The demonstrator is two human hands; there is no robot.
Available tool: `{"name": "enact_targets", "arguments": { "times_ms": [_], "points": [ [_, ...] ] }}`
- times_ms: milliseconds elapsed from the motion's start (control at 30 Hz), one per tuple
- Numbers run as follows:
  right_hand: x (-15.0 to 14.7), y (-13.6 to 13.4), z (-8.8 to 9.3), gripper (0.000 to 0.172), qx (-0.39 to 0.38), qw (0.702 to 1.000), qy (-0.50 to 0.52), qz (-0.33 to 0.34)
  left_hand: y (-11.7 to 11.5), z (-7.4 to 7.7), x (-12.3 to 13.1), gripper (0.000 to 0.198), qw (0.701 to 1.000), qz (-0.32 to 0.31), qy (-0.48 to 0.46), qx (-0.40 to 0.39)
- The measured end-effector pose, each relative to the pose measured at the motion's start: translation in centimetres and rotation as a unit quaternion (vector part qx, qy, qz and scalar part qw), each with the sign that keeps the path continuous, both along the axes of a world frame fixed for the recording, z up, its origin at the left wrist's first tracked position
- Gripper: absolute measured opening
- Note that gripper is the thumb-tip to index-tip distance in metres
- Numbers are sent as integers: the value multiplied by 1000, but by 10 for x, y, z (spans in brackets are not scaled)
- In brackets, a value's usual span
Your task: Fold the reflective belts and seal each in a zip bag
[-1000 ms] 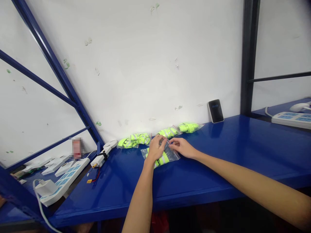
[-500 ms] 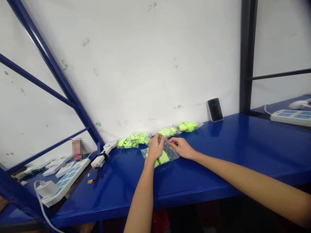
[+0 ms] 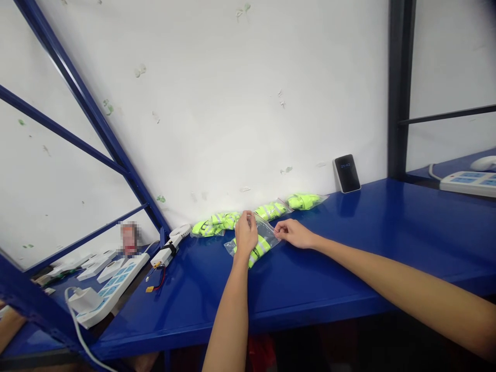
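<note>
A clear zip bag lies on the blue table, its zip edge facing the wall. Inside it is a folded neon-yellow reflective vest with silvery bands. My left hand is closed on the bag's upper left corner and covers part of it. My right hand pinches the zip edge near its right end, thumb against fingers. Along the wall, just behind the hands, rest several more bagged neon-yellow bundles, among them one bag and another at the right end.
A black-screened device leans on the wall at right. To the left lie a white handheld fan and a battery pack with wires. A power strip stands beyond the blue frame post. The table's front edge runs below my arms.
My right hand has slid rightward along the zip edge, away from my left hand. The left hand stays on the bag's corner. The view has shifted slightly.
</note>
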State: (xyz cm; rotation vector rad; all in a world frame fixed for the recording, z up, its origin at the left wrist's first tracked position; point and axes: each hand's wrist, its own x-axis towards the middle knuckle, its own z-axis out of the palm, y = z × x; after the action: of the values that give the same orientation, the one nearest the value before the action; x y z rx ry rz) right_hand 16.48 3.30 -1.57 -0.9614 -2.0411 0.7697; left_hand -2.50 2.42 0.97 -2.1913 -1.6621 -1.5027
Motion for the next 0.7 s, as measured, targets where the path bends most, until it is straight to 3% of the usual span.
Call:
{"name": "enact_targets", "arguments": {
  "times_ms": [167,500,600,700],
  "points": [
    [2,0,-4,15,-11,1000,4,20,0,0,0,23,999,6,-25,-21],
    [3,-6,1,36,26,997,69,15,-8,5,6,23,994,-78,44,-56],
    [4,-4,0,33,14,997,71,21,-14,9,10,26,991,-60,113,-35],
    [4,-3,-2,31,3,997,64,34,-22,13,16,31,979,-10,199,37]
  ]
}}
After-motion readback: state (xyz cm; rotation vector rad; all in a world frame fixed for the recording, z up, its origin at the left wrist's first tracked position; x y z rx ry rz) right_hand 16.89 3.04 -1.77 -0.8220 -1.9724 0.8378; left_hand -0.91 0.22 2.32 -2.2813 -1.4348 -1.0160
